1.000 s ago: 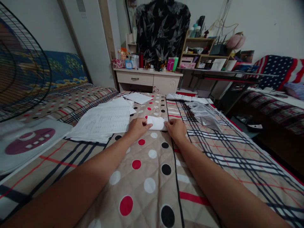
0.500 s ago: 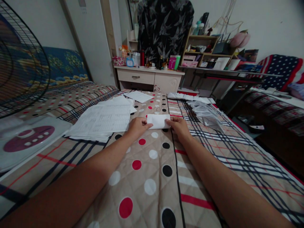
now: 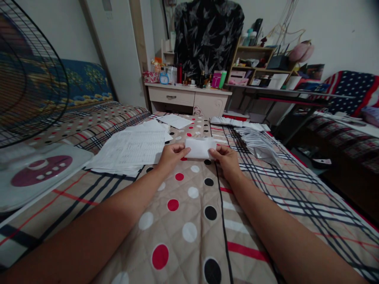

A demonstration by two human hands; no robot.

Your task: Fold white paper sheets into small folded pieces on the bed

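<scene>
"Paper, is it, stretched between those two hands?"

"Yes, one small white paper [image 3: 200, 148], seemingly folded, right at the centre of the dial if we call the dresser [image 3: 171, 96] twelve. It's over the quilt [image 3: 185, 211]; from where I stand I can't tell whether it rests on the cloth or just above it."

"Who has which end?"

"The left hand [image 3: 171, 157] has it at nine o'clock, the right hand [image 3: 227, 157] at three. Each grip is pinched on its own end, thumb on the near face, other fingers partly hidden behind."

"Lying smooth?"

"Fairly. The edge facing twelve looks a little uneven, though it's too small for me to swear to that."

"And round about?"

"Printed sheets [image 3: 130, 146] overlap in a pile at nine, just beside the left hand. A loose white sheet [image 3: 175, 121] lies at eleven. Out at three, beyond the right hand, there's a fanned row of pale papers [image 3: 256, 144], and towards two a long pale bundle [image 3: 239, 123]."

"What's past the printed sheets?"

"A white packet [image 3: 41, 171] with a purple patch, between eight and nine, and a wire-guarded fan [image 3: 26, 79] towards ten."
</scene>
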